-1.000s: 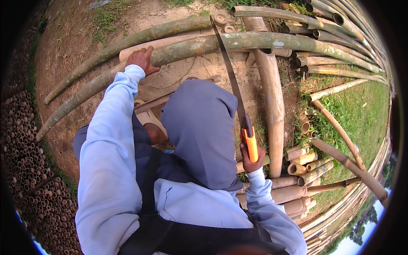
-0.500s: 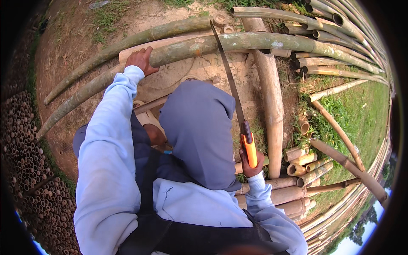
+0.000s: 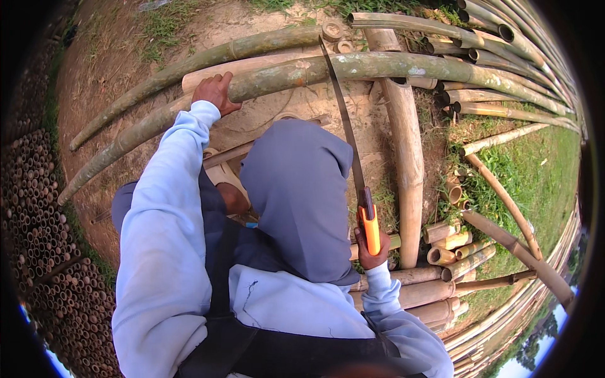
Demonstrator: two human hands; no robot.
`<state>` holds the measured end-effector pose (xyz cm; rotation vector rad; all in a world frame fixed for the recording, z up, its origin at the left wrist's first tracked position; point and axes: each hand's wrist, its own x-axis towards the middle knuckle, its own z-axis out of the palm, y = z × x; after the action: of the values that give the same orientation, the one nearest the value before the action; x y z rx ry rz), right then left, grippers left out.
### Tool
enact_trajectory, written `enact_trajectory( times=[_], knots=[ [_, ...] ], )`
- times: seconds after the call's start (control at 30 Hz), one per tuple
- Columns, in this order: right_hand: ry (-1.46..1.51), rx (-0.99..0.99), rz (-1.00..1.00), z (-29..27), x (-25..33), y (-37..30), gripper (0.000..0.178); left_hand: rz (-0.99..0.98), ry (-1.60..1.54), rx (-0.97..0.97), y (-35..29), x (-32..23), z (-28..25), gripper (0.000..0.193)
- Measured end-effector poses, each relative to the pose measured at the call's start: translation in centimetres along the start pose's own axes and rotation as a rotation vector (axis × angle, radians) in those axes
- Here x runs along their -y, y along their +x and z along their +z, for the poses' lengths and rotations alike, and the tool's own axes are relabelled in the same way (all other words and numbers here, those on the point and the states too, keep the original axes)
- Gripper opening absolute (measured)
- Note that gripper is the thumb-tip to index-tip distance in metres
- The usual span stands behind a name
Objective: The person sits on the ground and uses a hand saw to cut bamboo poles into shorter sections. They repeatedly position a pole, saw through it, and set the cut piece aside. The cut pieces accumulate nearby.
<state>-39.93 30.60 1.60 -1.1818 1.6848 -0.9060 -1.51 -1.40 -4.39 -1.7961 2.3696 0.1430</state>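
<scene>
A long green-brown bamboo pole [image 3: 271,79] runs across in front of me, resting over a thick bamboo post [image 3: 403,145]. My left hand [image 3: 216,94] is closed over the pole, left of the saw. In my right hand [image 3: 372,249] is the orange handle of a hand saw [image 3: 346,123], beside my bent knee. Its long dark blade reaches away from me and lies across the pole, with the tip beyond the far side. Whether there is a cut under the blade, I cannot tell.
Another curved bamboo pole [image 3: 183,72] lies just beyond, with a paler piece [image 3: 220,68] between. Stacked poles [image 3: 504,41] fill the far right. Short cut pieces [image 3: 466,249] lie near my right arm. At the left stands a big pile of bamboo ends [image 3: 38,208].
The saw has come slightly toward me, its blade still across the pole. My left hand keeps its hold. The whole view has shifted a little.
</scene>
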Motion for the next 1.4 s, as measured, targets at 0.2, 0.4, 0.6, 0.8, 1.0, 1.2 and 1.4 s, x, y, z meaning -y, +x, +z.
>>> enact_trajectory(
  times=[0.2,0.4,0.6,0.8,1.0,1.2,1.4],
  knots=[
    [0.083,-0.078,-0.202,4.2,-0.7,13.4,0.020,-0.024,-0.002,0.012,0.9,-0.2,-0.9,0.073],
    [0.107,0.043,0.085,1.6,-1.4,3.5,0.017,0.021,-0.010,0.047,1.0,0.6,-0.9,0.071],
    [0.027,-0.042,-0.138,2.3,0.1,6.5,0.022,0.013,-0.011,-0.023,0.6,0.1,-0.2,0.072],
    [0.177,-0.008,-0.191,5.3,-1.4,14.0,0.018,-0.003,-0.011,0.069,0.8,0.1,-1.1,0.073],
    [0.096,-0.028,0.033,0.0,-0.7,-1.0,0.016,0.035,-0.006,-0.001,0.6,0.4,-0.4,0.069],
    [0.055,-0.072,-0.254,4.3,-1.3,12.1,0.016,-0.020,-0.010,0.030,0.4,-0.4,-0.7,0.068],
    [0.176,0.041,-0.149,3.5,-2.8,9.3,0.015,-0.011,0.014,0.119,1.1,0.1,-1.2,0.070]
  ],
)
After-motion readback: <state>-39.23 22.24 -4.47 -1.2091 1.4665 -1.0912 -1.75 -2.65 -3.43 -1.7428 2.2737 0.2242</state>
